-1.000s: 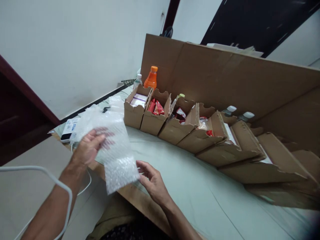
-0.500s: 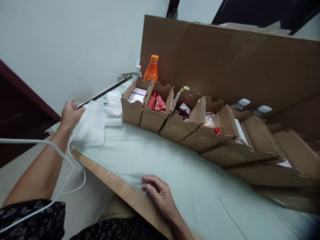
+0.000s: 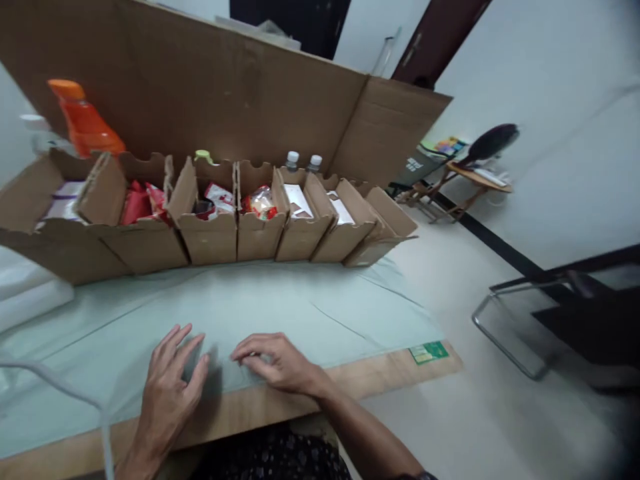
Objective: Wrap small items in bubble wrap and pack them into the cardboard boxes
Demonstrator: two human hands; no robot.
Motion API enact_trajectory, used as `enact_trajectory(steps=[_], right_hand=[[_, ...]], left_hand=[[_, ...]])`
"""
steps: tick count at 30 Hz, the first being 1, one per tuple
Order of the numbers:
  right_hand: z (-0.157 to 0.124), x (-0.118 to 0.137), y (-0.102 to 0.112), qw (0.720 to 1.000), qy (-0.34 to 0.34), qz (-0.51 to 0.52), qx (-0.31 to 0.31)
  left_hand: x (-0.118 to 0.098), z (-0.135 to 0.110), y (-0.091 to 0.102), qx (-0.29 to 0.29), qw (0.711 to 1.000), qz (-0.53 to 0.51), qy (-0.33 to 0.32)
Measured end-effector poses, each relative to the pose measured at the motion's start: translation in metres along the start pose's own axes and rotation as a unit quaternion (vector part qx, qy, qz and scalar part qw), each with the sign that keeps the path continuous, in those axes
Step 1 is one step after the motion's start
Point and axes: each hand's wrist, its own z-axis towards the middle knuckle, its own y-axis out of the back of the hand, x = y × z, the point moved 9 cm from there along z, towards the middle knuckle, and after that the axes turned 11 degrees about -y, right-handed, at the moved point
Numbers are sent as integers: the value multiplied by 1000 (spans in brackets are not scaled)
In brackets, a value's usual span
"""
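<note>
My left hand (image 3: 173, 383) hovers by the near edge of the table (image 3: 240, 300). Its fingers are spread and nothing is in them. To its right, my right hand (image 3: 280, 361) is loosely curled over the pale green cloth, a small gap between thumb and fingers and no object visible there. Both are apart from the row of cardboard bins. In one bin lie red packets (image 3: 143, 202), in another a red-and-white packet (image 3: 219, 197). A clear bag with red ends (image 3: 262, 202) and white boxes (image 3: 299, 202) fill others.
Behind the bins stands a cardboard panel (image 3: 240, 87), with an orange bottle (image 3: 87, 123) before it. White plastic wrap (image 3: 35, 300) is at the left. A white cable (image 3: 65, 390) crosses the lower left. A metal-framed chair (image 3: 505, 333) stands at the right.
My left hand has left the bubble wrap and come across beside my right hand. The view has swung right, now showing the far end of the bins and the floor.
</note>
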Motion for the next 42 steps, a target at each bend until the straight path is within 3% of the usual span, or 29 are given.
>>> enact_trajectory(steps=[3, 4, 6, 8, 10, 11, 14, 17, 21, 25, 27, 29, 32, 34, 37, 39, 40, 42], right_hand=[[-41, -2, 123, 974, -26, -124, -185], [-58, -1, 171, 944, -38, -177, -274], [-86, 8, 255, 857, -47, -302, -415], [-95, 7, 316, 765, -117, -431, -463], [-87, 2, 355, 746, -151, -470, -447], [-80, -2, 366, 750, -161, -479, -426], [-63, -12, 377, 763, -185, -503, -360], [-63, -15, 369, 762, -210, -529, -310], [-66, -8, 336, 780, -226, -540, -221], [-37, 17, 289, 811, -213, -527, -136], [-15, 34, 262, 840, -213, -490, -95], [3, 56, 235, 893, -204, -396, -63], [6, 99, 216, 964, -130, -211, -99], [-14, 121, 230, 969, -56, -143, -192], [-71, 117, 287, 917, 28, -95, -387], [-109, 83, 335, 864, 29, -52, -500], [-120, 57, 357, 848, -2, -30, -529], [-123, -3, 388, 846, -120, 8, -519]], left_hand=[[4, -5, -17, 23, 998, 37, -44], [5, -9, -20, 28, 997, 49, -54], [7, -15, -24, 32, 995, 67, -66], [8, -18, -26, 29, 995, 76, -62], [8, -18, -26, 25, 995, 82, -51], [8, -17, -26, 24, 995, 84, -50], [5, -15, -25, 26, 993, 100, -59], [1, -15, -25, 30, 990, 120, -73], [1, -16, -24, 31, 990, 123, -69], [6, -16, -24, 30, 993, 102, -57], [8, -16, -22, 17, 995, 87, -48], [7, -16, -21, 5, 997, 67, -28], [-7, -13, -24, 4, 1000, 21, -14], [-23, -7, -28, 13, 1000, -10, -19], [-48, 6, -33, 23, 998, -40, -35], [-62, 16, -39, 35, 997, -58, -49], [-68, 21, -43, 45, 995, -68, -53], [-78, 28, -54, 64, 993, -86, -55]])
